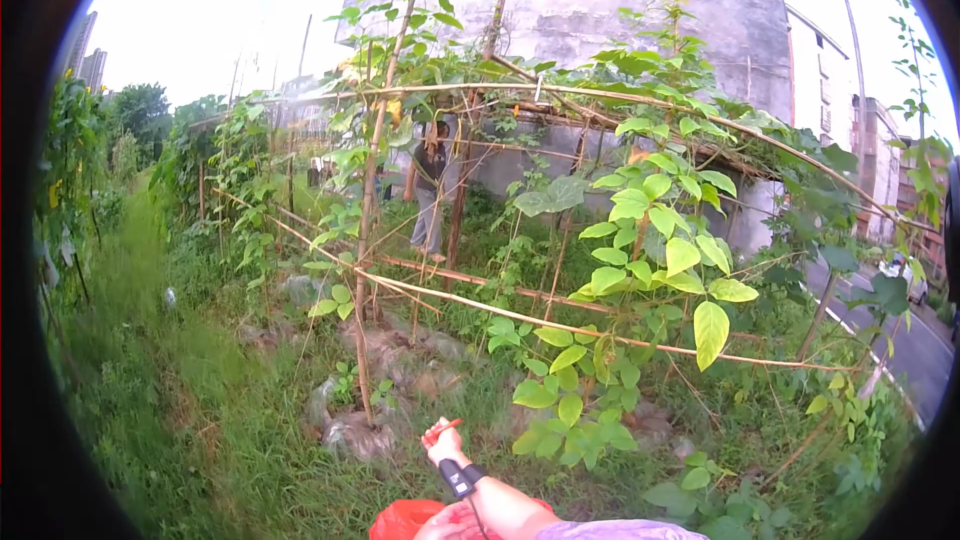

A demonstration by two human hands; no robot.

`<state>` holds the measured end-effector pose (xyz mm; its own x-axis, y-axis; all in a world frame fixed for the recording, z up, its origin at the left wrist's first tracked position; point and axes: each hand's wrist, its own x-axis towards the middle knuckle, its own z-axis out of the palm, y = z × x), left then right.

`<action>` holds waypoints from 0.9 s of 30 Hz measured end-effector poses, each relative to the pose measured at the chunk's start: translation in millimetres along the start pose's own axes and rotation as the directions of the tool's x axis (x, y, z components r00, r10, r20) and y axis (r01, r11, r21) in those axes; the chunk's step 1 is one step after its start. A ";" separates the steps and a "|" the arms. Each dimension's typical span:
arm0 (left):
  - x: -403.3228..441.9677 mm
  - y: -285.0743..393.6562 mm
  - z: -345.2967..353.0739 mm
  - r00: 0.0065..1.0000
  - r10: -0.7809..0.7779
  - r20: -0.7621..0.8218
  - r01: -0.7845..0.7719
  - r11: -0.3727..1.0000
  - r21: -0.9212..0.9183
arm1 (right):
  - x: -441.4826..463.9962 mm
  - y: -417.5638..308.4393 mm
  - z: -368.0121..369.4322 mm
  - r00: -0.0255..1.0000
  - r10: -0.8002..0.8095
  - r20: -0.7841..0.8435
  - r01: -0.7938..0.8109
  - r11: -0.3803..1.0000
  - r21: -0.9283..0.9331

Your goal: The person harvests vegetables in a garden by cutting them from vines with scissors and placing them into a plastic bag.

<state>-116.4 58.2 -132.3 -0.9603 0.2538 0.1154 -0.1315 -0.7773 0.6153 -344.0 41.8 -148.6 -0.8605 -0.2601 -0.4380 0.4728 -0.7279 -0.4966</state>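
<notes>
Red stick [449, 426], probably light and stiff, is suiting mid-length holding: your right hand [441, 446] is gripping it, your left hand's [452, 524] fingers unclear.

A pale purple sleeve [612, 531] and black wrist device [458, 479] with dark cable [480, 520] show.

An outdoor vegetable garden is shown, with climbing vines [655, 230] trained on pole trellises [368, 200]. It is bordered by a grey building [590, 20] and a road [905, 340]

My bare right hand [443, 441] raised, fingers curled, bare right forearm [512, 508] slanting up-left, bare left hand [450, 525] low at bottom edge, partly hidden.
</notes>
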 end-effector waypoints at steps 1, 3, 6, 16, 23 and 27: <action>-1.9 -1.7 3.5 0.999 -0.016 0.051 0.014 0.999 0.032 | -3.5 -9.2 1.4 0.999 0.009 -0.037 -0.008 1.000 0.018; -0.9 -2.9 10.0 0.996 -0.045 0.072 0.041 0.997 0.059 | -4.5 -19.5 -1.3 0.996 -0.049 -0.070 0.050 0.999 0.009; 1.4 -2.3 11.8 0.996 -0.044 -0.077 0.036 0.994 -0.102 | 0.8 -12.5 -15.3 0.998 -0.044 -0.039 0.044 0.999 0.008; -15.1 15.1 19.1 0.979 -0.039 -0.201 0.019 0.995 -0.099 | -9.1 22.3 -13.1 0.995 0.074 -0.060 -0.077 0.996 -0.054; -41.9 30.5 17.1 0.954 -0.245 -0.172 0.245 0.969 -0.020 | -9.0 53.0 2.4 0.988 0.154 -0.016 -0.155 0.977 -0.148; -60.7 43.2 5.8 0.951 0.017 -0.310 -0.003 0.999 0.044 | -17.6 70.9 -11.0 0.974 0.223 0.048 -0.202 0.942 -0.266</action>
<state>-62.4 12.6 -108.2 -0.9913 0.0501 -0.1217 -0.1176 -0.7522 0.6483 -293.3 1.7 -184.4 -0.7417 -0.4457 -0.5012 0.6703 -0.4642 -0.5790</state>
